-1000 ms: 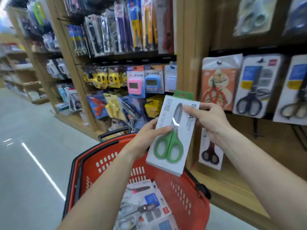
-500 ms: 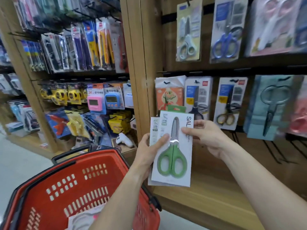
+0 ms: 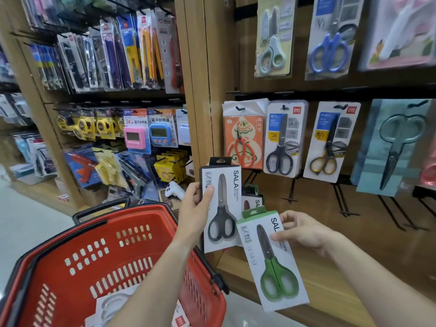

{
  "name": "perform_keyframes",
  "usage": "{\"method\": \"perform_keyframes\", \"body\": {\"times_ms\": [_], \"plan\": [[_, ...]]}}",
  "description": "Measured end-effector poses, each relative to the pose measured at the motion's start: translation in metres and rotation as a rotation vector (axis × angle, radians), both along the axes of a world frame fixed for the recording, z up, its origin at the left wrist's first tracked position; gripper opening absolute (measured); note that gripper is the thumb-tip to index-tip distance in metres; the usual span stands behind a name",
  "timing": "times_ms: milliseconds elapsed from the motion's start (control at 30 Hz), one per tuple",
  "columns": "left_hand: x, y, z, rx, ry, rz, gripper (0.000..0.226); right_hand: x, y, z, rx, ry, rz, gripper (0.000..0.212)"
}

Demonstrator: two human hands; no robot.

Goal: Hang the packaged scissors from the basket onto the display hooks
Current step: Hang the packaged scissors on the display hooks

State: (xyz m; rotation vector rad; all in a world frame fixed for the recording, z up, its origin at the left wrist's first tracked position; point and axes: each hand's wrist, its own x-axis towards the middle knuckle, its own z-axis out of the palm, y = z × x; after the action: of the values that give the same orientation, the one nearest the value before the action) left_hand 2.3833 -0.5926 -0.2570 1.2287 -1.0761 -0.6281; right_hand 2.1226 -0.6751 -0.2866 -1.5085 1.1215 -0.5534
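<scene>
My left hand grips a white boxed pair of black-handled scissors by its left edge, held upright in front of the wooden display. My right hand pinches a matching box of green-handled scissors at its right edge, lower and tilted. The red basket sits below my left arm, with more packaged scissors inside. Bare black display hooks stick out under the hanging row, and another box hangs just behind my two boxes.
Carded scissors hang in rows across the wooden panel, with more above. A wooden post separates a left bay full of knives, tape measures and timers. A wooden base ledge runs below. Grey floor lies at left.
The two stacked boxes have been separated: my left hand now holds the black-handled one up, my right hand has drawn the green-handled one down and to the right. The view moved closer to the display.
</scene>
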Motion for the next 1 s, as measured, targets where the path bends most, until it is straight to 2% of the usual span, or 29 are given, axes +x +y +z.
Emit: {"method": "perform_keyframes", "body": {"times_ms": [100,233,333,433,500,700,933,1000], "plan": [[0.007,-0.002,-0.006,0.017,-0.031,-0.003,0.024,0.012,-0.009,-0.015,0.021,-0.015,-0.069,0.035],[0.017,-0.006,-0.013,0.019,-0.061,0.048,0.022,0.027,-0.017,-0.035,0.025,-0.006,-0.16,0.039],[0.024,-0.008,-0.011,0.001,0.004,0.086,0.013,0.037,-0.023,-0.041,-0.008,-0.078,-0.268,0.038],[0.028,-0.012,-0.01,0.01,0.068,0.069,0.015,0.05,-0.031,-0.042,-0.013,-0.16,-0.296,0.04],[0.029,-0.014,-0.01,0.016,0.106,0.054,0.008,0.059,-0.033,-0.04,-0.017,-0.21,-0.317,0.041],[0.027,-0.016,-0.012,0.053,0.134,0.051,0.012,0.078,-0.041,-0.047,0.014,-0.273,-0.378,0.041],[0.019,-0.019,-0.016,0.104,0.156,0.02,0.011,0.098,-0.046,-0.038,-0.002,-0.272,-0.582,0.038],[0.017,-0.02,-0.017,0.11,0.154,-0.004,0.012,0.101,-0.047,-0.039,-0.039,-0.217,-0.623,0.038]]}}
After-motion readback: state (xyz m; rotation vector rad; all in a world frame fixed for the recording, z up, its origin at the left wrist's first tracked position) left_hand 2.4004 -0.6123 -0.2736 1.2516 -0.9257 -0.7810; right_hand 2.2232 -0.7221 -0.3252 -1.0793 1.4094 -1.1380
